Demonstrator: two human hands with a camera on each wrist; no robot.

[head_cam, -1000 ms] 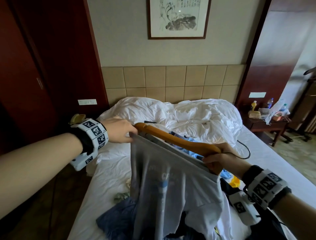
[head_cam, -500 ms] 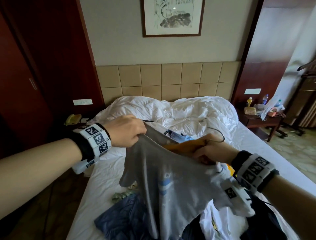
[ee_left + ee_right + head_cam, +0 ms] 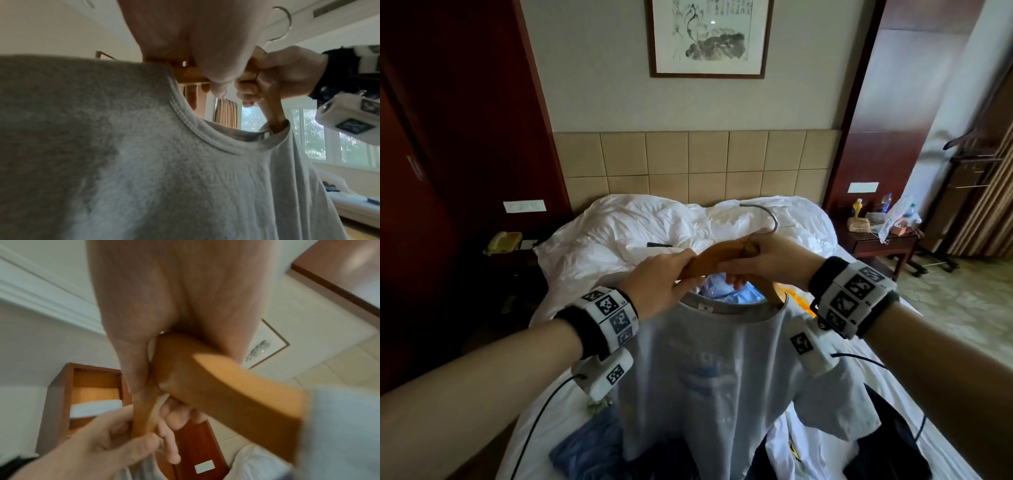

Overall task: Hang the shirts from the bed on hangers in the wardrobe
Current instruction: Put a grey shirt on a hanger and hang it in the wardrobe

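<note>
A grey T-shirt (image 3: 722, 377) with a blue print hangs from a wooden hanger (image 3: 717, 255) above the bed. The hanger's middle and metal hook (image 3: 768, 219) stick out of the collar. My left hand (image 3: 664, 284) grips the hanger's left arm at the collar edge. My right hand (image 3: 767, 257) grips the hanger just below the hook. In the left wrist view the collar (image 3: 197, 128) sags below the hanger (image 3: 191, 73). In the right wrist view both hands' fingers curl round the wood (image 3: 226, 394).
More clothes lie on the bed (image 3: 571, 411): a blue garment (image 3: 585, 455), a white one (image 3: 791, 455) and a dark one (image 3: 887, 445). A nightstand (image 3: 880, 240) with bottles stands at the right. An open wooden cabinet (image 3: 94, 394) shows in the right wrist view.
The shirt was bunched over the hanger; now it hangs straight from it with the hook out of the collar. Both hands have come together at the hanger's middle and risen.
</note>
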